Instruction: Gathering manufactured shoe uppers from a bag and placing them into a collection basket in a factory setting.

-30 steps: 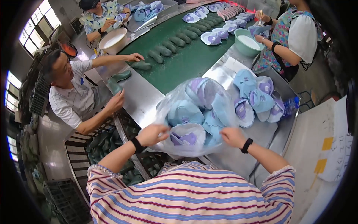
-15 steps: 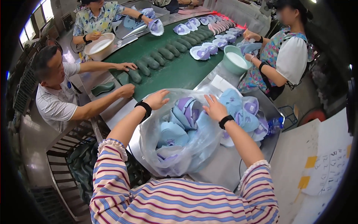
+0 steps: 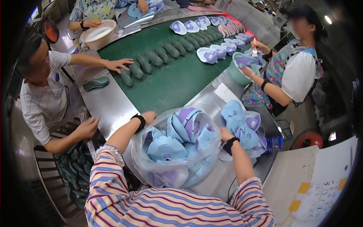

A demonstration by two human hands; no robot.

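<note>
Bag [image 3: 139,156] of clear plastic in the head view, resting on the bench [image 3: 223,176] with blue-and-purple pieces [image 3: 166,148] inside; left hand [image 3: 150,116] at its far-left rim, right hand [image 3: 227,135] at the right rim; fingers partly hidden, gripping or loose: cannot tell; similar pile [image 3: 247,137] just beside the right hand.

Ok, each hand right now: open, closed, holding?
Left hand: by the left rim of the clear plastic bag, fingertips hidden; grip can't be told.
Right hand: by the bag's right rim; grip can't be told either.
</note>
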